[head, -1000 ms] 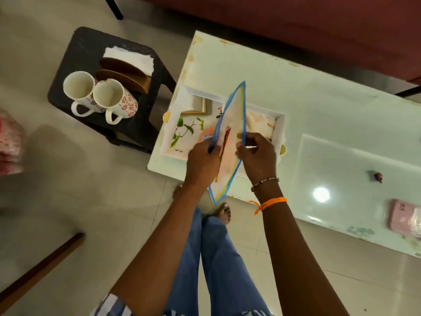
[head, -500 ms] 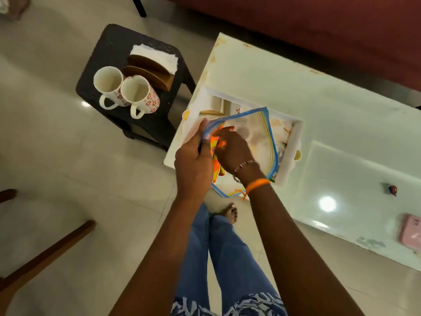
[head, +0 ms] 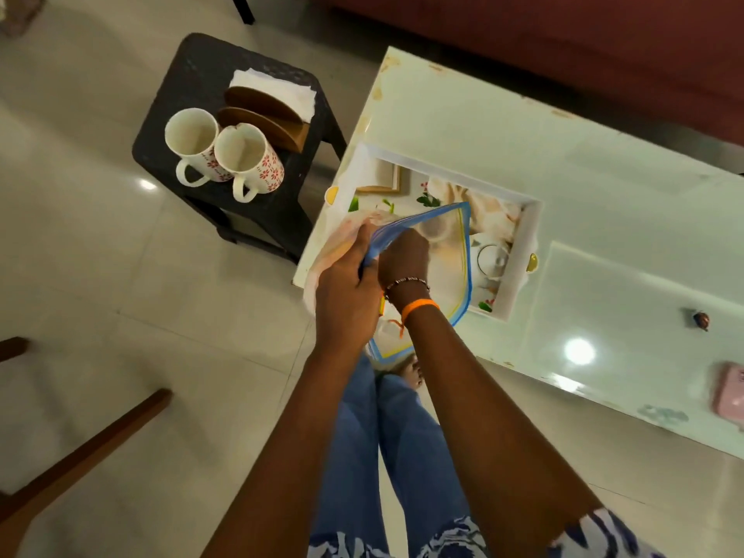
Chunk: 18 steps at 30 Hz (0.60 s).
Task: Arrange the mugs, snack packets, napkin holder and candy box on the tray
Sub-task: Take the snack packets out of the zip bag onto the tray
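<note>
A clear zip bag (head: 447,251) with blue and yellow edges hangs over the near left part of the white picture-printed tray (head: 527,251). My left hand (head: 346,292) grips the bag's mouth edge. My right hand (head: 402,255) reaches into the bag, and its fingers are hidden behind the plastic. A sliver of an orange-yellow packet (head: 381,306) shows between my wrists. Two white mugs with red flowers (head: 193,149) (head: 249,159) stand on the black stool (head: 193,66), with a wooden napkin holder (head: 261,114) full of white napkins behind them.
The tray lies at the left end of a pale glass-topped table (head: 523,134). A small dark object (head: 701,319) and a pink item (head: 728,396) lie at the table's right. A red sofa runs behind the table; a wooden leg (head: 80,457) crosses the floor at lower left.
The bag has swung from upright to lying flatter over the tray. My right hand has gone from the bag's outer edge to deep inside it. The orange packets are now mostly hidden.
</note>
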{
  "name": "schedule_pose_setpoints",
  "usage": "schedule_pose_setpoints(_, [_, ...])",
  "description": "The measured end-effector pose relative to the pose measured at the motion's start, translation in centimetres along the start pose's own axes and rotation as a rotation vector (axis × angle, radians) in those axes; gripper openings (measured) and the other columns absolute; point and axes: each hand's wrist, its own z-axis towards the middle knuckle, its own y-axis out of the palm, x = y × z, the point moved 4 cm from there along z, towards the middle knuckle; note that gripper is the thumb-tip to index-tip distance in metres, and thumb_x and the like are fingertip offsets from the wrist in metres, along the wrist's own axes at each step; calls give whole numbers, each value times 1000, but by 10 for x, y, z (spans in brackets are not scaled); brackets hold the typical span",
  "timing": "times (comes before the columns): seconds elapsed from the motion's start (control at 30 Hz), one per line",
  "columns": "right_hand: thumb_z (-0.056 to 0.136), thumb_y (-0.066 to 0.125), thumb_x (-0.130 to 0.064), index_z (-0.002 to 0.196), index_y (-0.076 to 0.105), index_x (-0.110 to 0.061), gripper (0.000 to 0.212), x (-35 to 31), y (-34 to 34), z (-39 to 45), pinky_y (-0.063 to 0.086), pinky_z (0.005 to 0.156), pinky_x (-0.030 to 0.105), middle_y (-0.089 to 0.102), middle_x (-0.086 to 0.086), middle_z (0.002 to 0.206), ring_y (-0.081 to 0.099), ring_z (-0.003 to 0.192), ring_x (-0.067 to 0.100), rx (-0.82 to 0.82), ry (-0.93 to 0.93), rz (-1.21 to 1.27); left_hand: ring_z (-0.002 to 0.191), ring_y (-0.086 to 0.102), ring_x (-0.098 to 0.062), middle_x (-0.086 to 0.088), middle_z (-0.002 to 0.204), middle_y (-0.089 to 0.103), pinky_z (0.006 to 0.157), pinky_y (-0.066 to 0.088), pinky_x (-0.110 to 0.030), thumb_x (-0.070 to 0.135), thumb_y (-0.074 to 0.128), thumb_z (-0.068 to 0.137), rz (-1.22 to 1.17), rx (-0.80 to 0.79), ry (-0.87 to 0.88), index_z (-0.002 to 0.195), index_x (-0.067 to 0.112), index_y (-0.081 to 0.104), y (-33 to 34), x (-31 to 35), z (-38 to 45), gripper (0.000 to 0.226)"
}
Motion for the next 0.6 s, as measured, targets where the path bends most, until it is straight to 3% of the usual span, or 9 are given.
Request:
schedule_pose_setpoints(0.07, [79,55,-3,78,65,5,13,15,-30,-10,43,75,32,70,26,90,62,89,39,189,19,111,117,55,-21,-8,129,59,95,40,-21,15,43,94,31,-23,15,138,22,39,11,1,1,44])
schedule_pose_setpoints(0.1, [77,59,-2,78,66,2,8,25,-43,-13,44,76,30,71,22,89,63,88,37,196,29,162,114,56,-22,-9,127,60,92,40,-22,16,42,95,42,-34,20,138,22,39,18,2,2,44])
schedule_pose_setpoints(0.2, [75,58,7,98,69,-3,27,52,-80,-22,47,98,38,69,17,108,61,105,29,-1,35,206,113,57,-25,-9,127,61,91,45,-30,23,41,96,71,-61,21,138,23,38,35,5,4,43])
schedule_pose_setpoints(0.27, [78,49,12,110,65,-6,40,72,-109,-31,44,103,39,65,15,118,57,113,27,-8,32,237,116,55,-25,-8,130,58,88,42,-25,24,40,96,108,-84,31,140,22,36,48,8,5,44])
schedule_pose_setpoints(0.33, [81,46,14,116,61,-8,44,94,-132,-42,47,100,41,61,11,116,57,112,28,89,36,369,116,55,-25,-8,130,58,82,38,-16,22,39,96,161,-105,50,141,21,34,59,9,6,45])
schedule_pose_setpoints(0.47, [88,44,9,122,54,-16,44,138,-162,-59,51,90,44,58,6,118,60,106,21,366,106,767,104,59,-25,-8,123,62,75,38,-22,19,40,95,205,-134,52,142,23,31,78,9,6,48])
schedule_pose_setpoints(0.53, [89,45,5,123,54,-17,42,157,-162,-60,54,86,41,60,-3,113,61,100,11,493,153,886,80,58,-15,-4,107,63,66,38,-18,19,41,94,219,-152,63,143,23,28,86,8,6,50])
schedule_pose_setpoints(0.6, [89,46,4,122,54,-20,42,172,-158,-55,53,89,45,60,-1,115,61,104,14,603,177,918,63,48,-1,4,93,56,52,36,-10,18,41,94,240,-164,89,143,23,28,92,6,5,51])
